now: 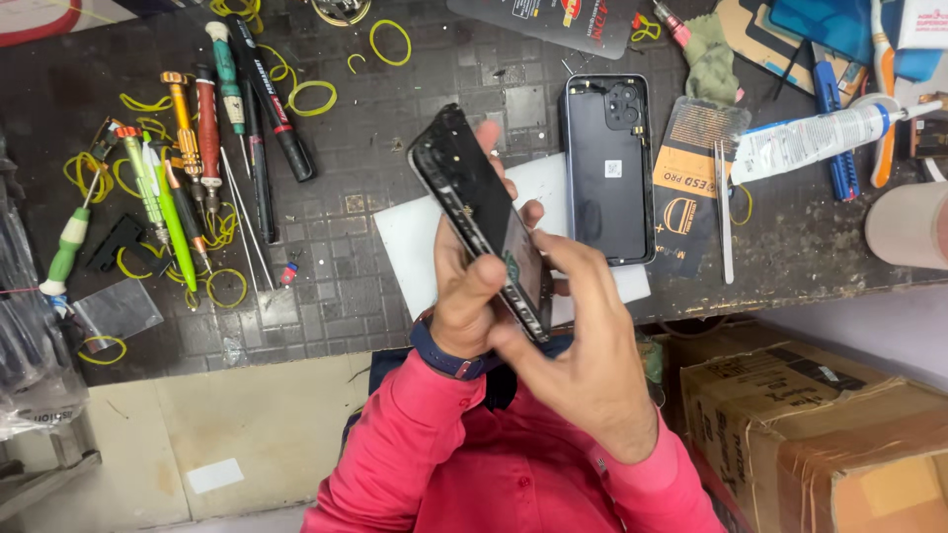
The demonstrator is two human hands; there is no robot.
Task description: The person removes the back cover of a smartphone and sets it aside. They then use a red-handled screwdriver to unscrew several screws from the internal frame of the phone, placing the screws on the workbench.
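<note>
Centre of the frame: the left hand is wrapped around a black phone body, thumb across its lower end, holding it tilted so one long edge faces up. The right hand comes in from the lower right with fingertips pinching at the phone's bottom corner; can't tell whether it's gripping anything small there or just pressing the edge, the fingers hide it.

Right behind, a dark back cover with its camera cutout lies flat on the mat, partly over a white sheet. Upper left there's a row of precision screwdrivers and loose yellow rubber bands. A pair of tweezers sits right of the cover, and an adhesive tube lies upper right.

My take on working that corner well: keep the left hand's clamp steady on the frame sides, not the face, so nothing flexes. Work the right fingertips slowly along the edge rather than yanking at one spot. I'd also lower it toward the white sheet, so anything tiny that drops lands where it's visible instead of on that dark gridded mat.
</note>
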